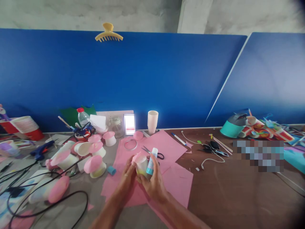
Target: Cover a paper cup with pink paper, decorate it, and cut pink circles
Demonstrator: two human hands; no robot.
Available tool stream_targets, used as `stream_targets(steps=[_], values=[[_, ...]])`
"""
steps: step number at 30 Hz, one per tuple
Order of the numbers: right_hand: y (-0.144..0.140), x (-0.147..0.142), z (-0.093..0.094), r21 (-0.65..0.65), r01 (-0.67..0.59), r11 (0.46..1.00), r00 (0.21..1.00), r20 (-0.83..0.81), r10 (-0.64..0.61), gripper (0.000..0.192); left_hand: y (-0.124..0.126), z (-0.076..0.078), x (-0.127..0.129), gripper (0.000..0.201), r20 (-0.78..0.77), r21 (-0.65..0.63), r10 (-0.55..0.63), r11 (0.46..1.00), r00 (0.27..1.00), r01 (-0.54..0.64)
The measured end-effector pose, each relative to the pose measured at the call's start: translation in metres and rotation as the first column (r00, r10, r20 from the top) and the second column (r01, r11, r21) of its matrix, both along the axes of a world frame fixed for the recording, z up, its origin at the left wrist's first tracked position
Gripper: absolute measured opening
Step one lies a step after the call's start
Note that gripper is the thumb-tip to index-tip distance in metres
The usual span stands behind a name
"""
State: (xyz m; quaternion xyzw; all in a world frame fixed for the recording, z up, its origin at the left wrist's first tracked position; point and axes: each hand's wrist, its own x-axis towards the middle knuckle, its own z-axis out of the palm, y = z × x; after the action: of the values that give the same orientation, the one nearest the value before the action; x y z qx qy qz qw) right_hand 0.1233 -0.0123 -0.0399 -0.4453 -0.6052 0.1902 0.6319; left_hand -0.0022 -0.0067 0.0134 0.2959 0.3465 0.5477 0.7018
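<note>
the left hand (128, 176) cradles a small white paper cup (142, 164) with a pink paper flap, above the pink paper sheets (177, 183). the right hand (153, 184) grips a white-and-blue glue stick (151, 162) against it. the cup looks light and crushable; best held gently around its wall.

Head cam: two bare forearms enter from bottom edge, no sleeves visible up to frame edge, no gloves, no watch or wristband. Left hand (127, 178): a pale band, prob. a ring, shows on one finger; too small to confirm the material. Right hand (152, 184): no rings or markings visible on the side facing cam; nails short where seen, rest of body out of view.
</note>
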Motion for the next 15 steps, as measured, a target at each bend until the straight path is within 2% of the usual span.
stream_targets(steps=[7,12,15], values=[[0.002,0.007,0.001,-0.064,-0.018,0.998,0.999,-0.045,0.015,0.073,0.018,-0.010,-0.008,0.076,0.046,0.021,0.149,0.989,0.988,-0.150],[0.003,0.008,0.000,-0.045,-0.033,0.998,0.998,-0.049,0.031,0.071,0.015,-0.007,-0.009,0.103,-0.011,0.031,0.131,0.991,0.991,-0.130],[0.004,0.008,0.001,-0.021,-0.032,0.999,0.999,-0.038,0.032,0.070,0.011,-0.002,-0.008,0.117,-0.092,0.044,0.181,0.983,0.979,-0.178]])
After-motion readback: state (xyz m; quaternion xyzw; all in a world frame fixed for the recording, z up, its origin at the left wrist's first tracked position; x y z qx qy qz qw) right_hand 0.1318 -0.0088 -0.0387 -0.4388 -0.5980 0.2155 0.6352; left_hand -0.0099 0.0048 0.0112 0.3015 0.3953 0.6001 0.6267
